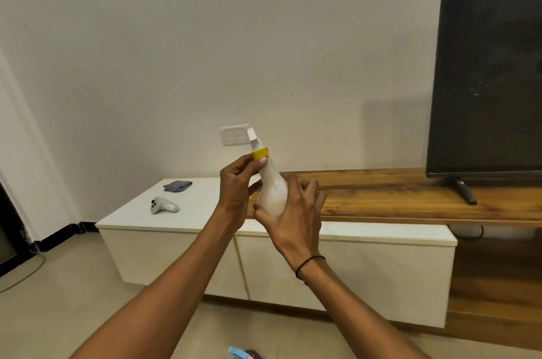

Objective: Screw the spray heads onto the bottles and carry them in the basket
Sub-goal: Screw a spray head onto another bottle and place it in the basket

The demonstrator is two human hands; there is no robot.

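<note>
Holding one white spray bottle [272, 191] up in front of the wall, the person has both hands on it, well above the worktop [202, 200]. The bottle is pear-shaped, milky white, wide at the bottom and narrowing to a slim neck, and it tilts slightly to the left. At the neck sits a single yellow collar [260, 153], with the white spray head [252, 137] rising above it and angled up to the left.

The right hand [293, 212] wraps the fat lower body from the right, thumb across the front and fingers curled round behind; a dark band circles that wrist. The left hand [239, 185] has its grip at the neck, fingertips pinching just under and against the yellow collar.

On the white worktop to the left lie two loose things: one white game controller [163, 205] and, further back, one folded grey cloth [177, 185], set apart from each other. One white wall socket [234, 135] shows behind the spray head. To the right a wooden shelf [396, 194] carries one dark television [489, 74] on its stand.

At the bottom edge of the view, on the floor, a bit of blue and pink plastic [239, 353] peeks in; what it belongs to I cannot tell.
</note>
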